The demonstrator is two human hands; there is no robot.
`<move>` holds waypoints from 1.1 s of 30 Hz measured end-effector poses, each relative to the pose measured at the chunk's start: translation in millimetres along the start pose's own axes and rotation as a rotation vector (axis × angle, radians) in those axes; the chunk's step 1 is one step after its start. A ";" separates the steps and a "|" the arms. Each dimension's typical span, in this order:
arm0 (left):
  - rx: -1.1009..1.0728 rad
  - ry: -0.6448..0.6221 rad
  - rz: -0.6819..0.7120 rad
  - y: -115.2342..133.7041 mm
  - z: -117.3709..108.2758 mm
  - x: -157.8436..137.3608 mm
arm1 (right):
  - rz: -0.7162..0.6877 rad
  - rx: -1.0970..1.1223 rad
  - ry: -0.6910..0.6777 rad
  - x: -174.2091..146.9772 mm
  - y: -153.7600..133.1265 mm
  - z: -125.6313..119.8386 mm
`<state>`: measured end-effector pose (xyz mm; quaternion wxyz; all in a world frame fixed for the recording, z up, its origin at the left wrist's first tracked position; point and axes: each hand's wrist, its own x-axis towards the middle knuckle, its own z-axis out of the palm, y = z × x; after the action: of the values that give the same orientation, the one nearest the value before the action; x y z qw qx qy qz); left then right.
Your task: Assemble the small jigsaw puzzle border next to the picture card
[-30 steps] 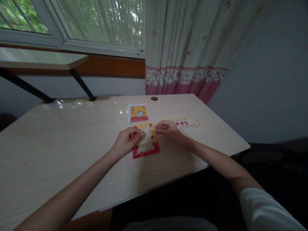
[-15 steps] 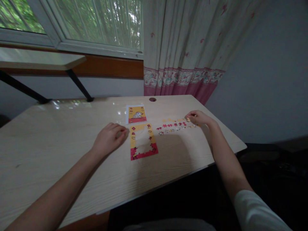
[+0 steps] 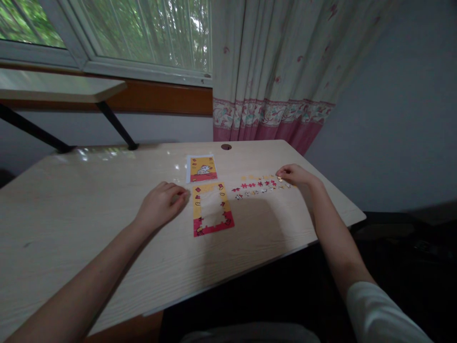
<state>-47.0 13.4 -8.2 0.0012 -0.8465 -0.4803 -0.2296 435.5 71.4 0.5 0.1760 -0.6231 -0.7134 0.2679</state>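
On the desk (image 3: 171, 252), my left hand (image 3: 162, 205) rests just left of the puzzle border, its fingers curled in toward the thumb with nothing visible in them. That assembled border (image 3: 197, 228) is yellow above and red below, around a bare middle. Farther right, my right hand (image 3: 294, 175) is pinched at the end of the loose pieces. A small yellowish puzzle piece (image 3: 280, 179) shows at its fingertips. Rows of loose pieces lie beside it: yellow pieces (image 3: 253, 177), red pieces (image 3: 252, 184) and whitish pieces (image 3: 255, 193).
Behind the border lies a picture card (image 3: 203, 169) with a white animal on yellow and red. A cable hole (image 3: 226, 147) sits near the back edge. A raised shelf (image 3: 64, 90) on black legs stands at left. A curtain (image 3: 271, 85) hangs behind the desk.
My right hand has barely moved and stays pinched by the end of the yellow row. My left hand is where it was. The view has shifted very slightly.
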 end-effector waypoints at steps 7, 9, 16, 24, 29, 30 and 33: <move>0.001 -0.007 -0.001 -0.1 0.8 -0.2 | 0.002 -0.092 0.000 2.6 7.4 -2.8; 0.010 -0.010 0.000 -0.6 1.3 -0.4 | 0.005 -0.100 0.017 3.3 7.6 -2.5; 0.014 -0.011 0.010 2.5 -1.3 0.1 | 0.012 -0.109 0.031 0.4 -1.0 -1.5; 0.005 0.001 0.028 1.0 1.5 2.1 | 0.270 -0.311 0.064 -28.2 6.8 -39.3; 0.020 -0.007 0.039 2.8 1.5 3.1 | 0.503 -0.248 -0.096 -34.4 5.9 -38.9; 0.025 -0.009 0.040 2.9 1.2 3.1 | 0.514 -0.236 -0.103 -33.7 4.2 -37.1; 0.034 -0.012 0.040 2.5 0.8 2.6 | 0.531 -0.233 -0.121 -31.3 -1.0 -33.6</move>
<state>-43.5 14.4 -7.3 0.0173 -0.8571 -0.4674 -0.2161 459.4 46.0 30.4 -0.0158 -0.7869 -0.5606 0.2574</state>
